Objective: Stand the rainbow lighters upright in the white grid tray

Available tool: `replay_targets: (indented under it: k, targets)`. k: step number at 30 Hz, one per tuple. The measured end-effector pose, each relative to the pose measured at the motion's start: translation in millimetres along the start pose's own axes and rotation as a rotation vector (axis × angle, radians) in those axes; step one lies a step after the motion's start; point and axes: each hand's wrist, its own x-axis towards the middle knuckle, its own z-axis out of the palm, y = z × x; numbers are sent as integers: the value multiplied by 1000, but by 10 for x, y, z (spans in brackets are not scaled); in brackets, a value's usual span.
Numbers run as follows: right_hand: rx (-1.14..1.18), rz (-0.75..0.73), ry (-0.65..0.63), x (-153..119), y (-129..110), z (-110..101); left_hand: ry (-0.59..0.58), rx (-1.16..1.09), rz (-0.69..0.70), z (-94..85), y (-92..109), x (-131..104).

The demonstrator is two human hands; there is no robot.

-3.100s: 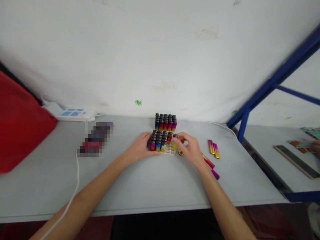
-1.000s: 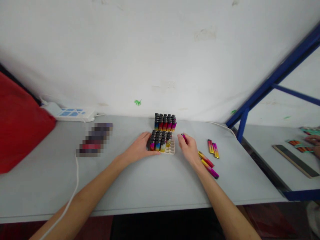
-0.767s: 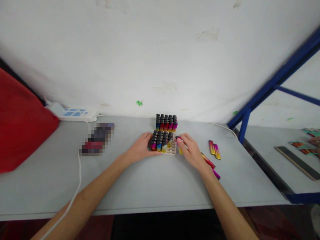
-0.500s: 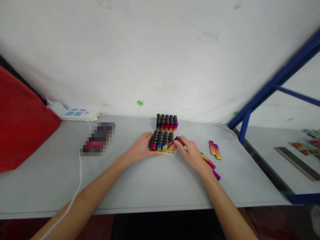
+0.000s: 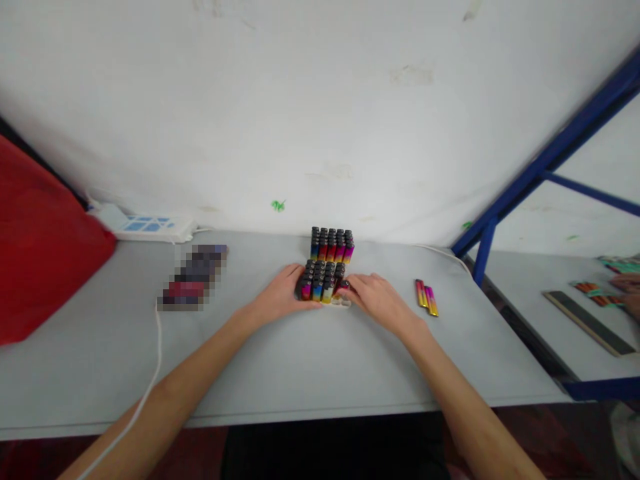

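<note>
Upright lighters [image 5: 317, 285] with black tops and coloured bodies stand packed in rows in a white tray [image 5: 342, 304]. My left hand [image 5: 280, 293] is closed around the left side of this packed group, thumb along the front. At the tray's front right corner, the fingers of my right hand [image 5: 377, 298] close on a dark red lighter [image 5: 343, 287], low among the others; my fingers partly hide it. Bare tray shows just in front of that lighter. Directly behind stands a second block of lighters [image 5: 333, 248], touched by neither hand.
Two loose lighters [image 5: 427, 297] lie right of my right hand. On the left are a blurred-out phone-like object [image 5: 194, 277], a white cable [image 5: 159, 347], a power strip [image 5: 155, 229] and a red cloth [image 5: 45, 240]. A blue metal frame [image 5: 500, 220] borders the table's right side; another person's hand [image 5: 627, 285] is beyond.
My right hand has brought a lighter from a tilted hold down into the tray's right column. Two lighters beside my right wrist no longer show; my forearm covers part of that spot.
</note>
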Motion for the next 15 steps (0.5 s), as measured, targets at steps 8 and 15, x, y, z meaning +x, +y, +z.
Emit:
replay_targets:
  k: [8, 15]
  targets:
    - [102, 85, 106, -309, 125, -425, 6, -24, -29, -23, 53, -14]
    - [-82, 299, 132, -1353, 470, -384, 4, -12, -26, -11, 2, -16]
